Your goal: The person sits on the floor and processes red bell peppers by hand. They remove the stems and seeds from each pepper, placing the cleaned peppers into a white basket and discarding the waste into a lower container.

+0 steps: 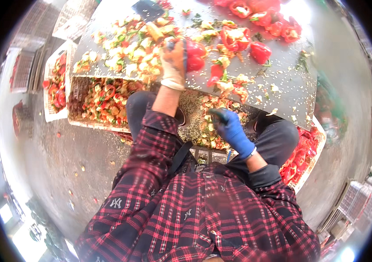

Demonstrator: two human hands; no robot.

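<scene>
My left hand (173,62), in a pale, orange-stained glove with a dark palm side, grips a red bell pepper (195,56) above the metal tabletop (271,88). Left of it spreads a heap of pepper cores and seeds (133,49). My right hand (236,132), in a blue glove, is curled near my right knee, below the table edge. A dark shape shows at its fingers; whether this is a handle or the glove's coating is unclear. Near the left hand lie an opened red pepper (235,38) and a smaller red pepper piece (260,53).
Under the table's left edge stands a crate of pepper scraps (107,101), beside a white crate with red peppers (56,95). At my right leg is a crate of red pepper pieces (300,157). More red peppers (268,16) lie at the table's far side. Scraps litter the floor (74,157).
</scene>
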